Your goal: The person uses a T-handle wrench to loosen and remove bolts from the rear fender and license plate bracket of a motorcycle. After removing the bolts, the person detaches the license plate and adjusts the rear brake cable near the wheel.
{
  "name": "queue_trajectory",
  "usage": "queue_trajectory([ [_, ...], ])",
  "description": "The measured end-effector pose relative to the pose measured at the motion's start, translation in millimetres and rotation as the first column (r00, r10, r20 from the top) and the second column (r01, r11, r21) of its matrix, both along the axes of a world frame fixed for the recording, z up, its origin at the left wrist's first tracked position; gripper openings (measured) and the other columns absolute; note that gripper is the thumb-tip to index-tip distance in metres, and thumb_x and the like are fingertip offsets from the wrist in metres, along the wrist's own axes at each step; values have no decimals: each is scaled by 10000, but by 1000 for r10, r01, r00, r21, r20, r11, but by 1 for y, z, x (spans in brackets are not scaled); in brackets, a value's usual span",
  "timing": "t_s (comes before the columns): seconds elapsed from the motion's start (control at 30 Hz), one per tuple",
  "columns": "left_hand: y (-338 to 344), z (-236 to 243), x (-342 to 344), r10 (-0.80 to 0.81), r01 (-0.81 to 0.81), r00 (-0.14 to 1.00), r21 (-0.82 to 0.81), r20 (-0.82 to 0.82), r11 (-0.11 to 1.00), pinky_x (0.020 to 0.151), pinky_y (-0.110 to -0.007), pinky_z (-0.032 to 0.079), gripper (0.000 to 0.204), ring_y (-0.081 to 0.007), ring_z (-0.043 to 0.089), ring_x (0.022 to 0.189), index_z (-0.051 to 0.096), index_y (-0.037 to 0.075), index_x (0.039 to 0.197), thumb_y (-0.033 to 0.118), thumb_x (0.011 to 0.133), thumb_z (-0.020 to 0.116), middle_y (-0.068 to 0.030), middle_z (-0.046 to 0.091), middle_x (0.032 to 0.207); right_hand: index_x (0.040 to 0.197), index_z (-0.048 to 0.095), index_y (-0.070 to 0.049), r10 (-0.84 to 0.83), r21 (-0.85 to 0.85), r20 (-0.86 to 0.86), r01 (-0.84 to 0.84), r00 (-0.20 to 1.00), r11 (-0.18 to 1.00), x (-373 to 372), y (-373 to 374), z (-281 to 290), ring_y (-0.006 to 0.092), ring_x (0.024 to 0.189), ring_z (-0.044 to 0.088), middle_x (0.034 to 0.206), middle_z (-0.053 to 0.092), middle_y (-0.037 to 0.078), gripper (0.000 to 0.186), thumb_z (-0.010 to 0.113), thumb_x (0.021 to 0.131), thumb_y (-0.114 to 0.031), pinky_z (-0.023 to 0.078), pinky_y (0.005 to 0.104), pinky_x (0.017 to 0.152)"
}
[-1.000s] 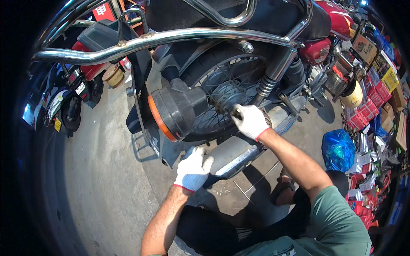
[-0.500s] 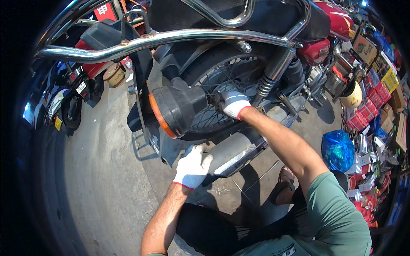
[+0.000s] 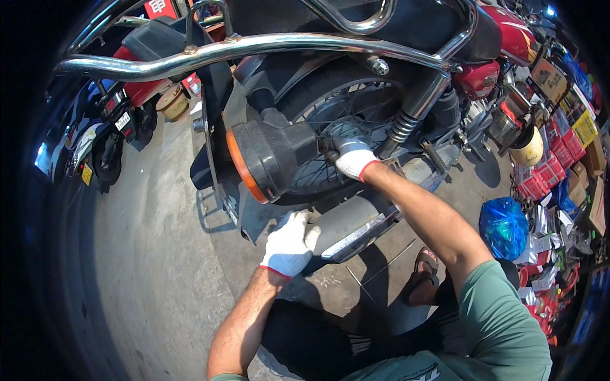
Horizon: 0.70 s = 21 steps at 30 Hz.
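Note:
My left hand (image 3: 289,246), in a white knit glove with a red cuff, is closed round the rear end of the grey exhaust muffler (image 3: 348,223). My right hand (image 3: 353,157), gloved the same way, reaches in at the hub of the motorcycle's spoked rear wheel (image 3: 316,173). Its fingers are bent against the hub area, and what they grip there is hidden. A black turn signal with an orange lens (image 3: 246,166) juts out left of the right hand. The chrome shock absorber (image 3: 406,117) rises just right of that hand.
A chrome rail (image 3: 254,51) spans the view above the wheel. A thin metal rod (image 3: 389,260) lies on the concrete near my sandalled foot (image 3: 424,276). To the right are a blue plastic bag (image 3: 503,227) and stacked red boxes (image 3: 559,143). Other motorbikes (image 3: 105,152) stand at left.
My view has shifted slightly, so the motorcycle sits a little further right and higher. Both hands keep their places, the left at the muffler and the right at the hub.

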<state>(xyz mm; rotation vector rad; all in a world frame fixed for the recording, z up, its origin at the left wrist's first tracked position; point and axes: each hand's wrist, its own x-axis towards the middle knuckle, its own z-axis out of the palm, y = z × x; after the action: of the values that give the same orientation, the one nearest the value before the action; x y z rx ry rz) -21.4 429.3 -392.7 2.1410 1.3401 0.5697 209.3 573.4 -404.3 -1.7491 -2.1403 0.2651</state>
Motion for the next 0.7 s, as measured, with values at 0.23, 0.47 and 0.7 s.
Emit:
queue_trajectory([
  [0.23,-1,-13,-9,6,-6,1000,100,-6,995,859,-393,518,273,-345,636,982,601,31,1108,206,900,584,-188,618,1077,879,658,-61,25,419,39,-39,999,907,8,-67,0,363,731,629,756,659,163,167,652,822,-218,472,439,701],
  [0.47,-2,-13,-9,1,0,1000,97,-2,995,833,-400,519,297,-352,632,957,601,20,1107,230,897,584,-191,620,1051,833,625,-67,50,407,-13,-40,999,912,19,-73,-5,348,682,605,697,622,168,130,662,801,-187,446,433,691],
  [0.7,1,-6,0,12,-12,1000,53,9,999,862,-380,515,289,-338,638,987,611,32,1115,221,898,587,-188,623,1075,1033,650,-18,-183,-81,52,187,982,979,2,12,12,418,893,641,926,664,263,345,536,872,-300,507,471,802],
])
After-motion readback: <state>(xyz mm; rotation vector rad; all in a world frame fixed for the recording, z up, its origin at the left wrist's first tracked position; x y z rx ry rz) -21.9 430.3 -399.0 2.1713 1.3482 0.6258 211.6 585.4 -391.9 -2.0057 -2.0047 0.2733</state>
